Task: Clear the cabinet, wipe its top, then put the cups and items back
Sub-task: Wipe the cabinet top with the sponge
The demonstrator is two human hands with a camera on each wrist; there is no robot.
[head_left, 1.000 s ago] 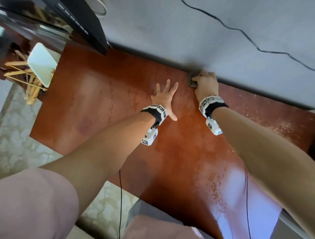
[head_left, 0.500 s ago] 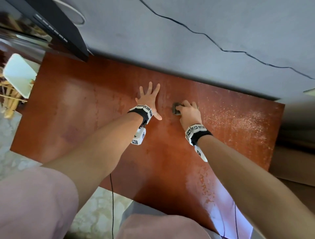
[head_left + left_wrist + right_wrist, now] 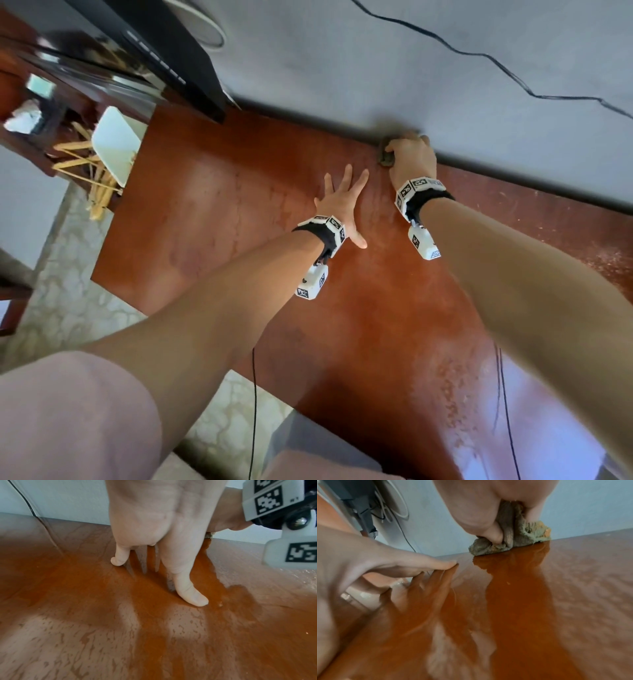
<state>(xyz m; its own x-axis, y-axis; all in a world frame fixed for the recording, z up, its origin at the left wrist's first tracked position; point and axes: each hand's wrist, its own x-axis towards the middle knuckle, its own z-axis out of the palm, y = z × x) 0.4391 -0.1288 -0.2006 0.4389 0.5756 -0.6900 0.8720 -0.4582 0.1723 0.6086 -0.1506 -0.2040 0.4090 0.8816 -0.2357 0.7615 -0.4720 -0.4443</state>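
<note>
Wiping is carrying on: we are gripping a bunched grey-green cloth (image 3: 508, 539) in our right hand (image 3: 411, 157), and it is now pressing against the far edge of the cabinet top (image 3: 219, 205) by the wall (image 3: 411, 75), having swung back from mid-surface half a second ago. Our left hand (image 3: 337, 202) is staying flat, fingers spread wide, bracing just left of it. Dusty speckles are showing far right, so we are judging that patch still unwiped; no cups are appearing in view.
</note>
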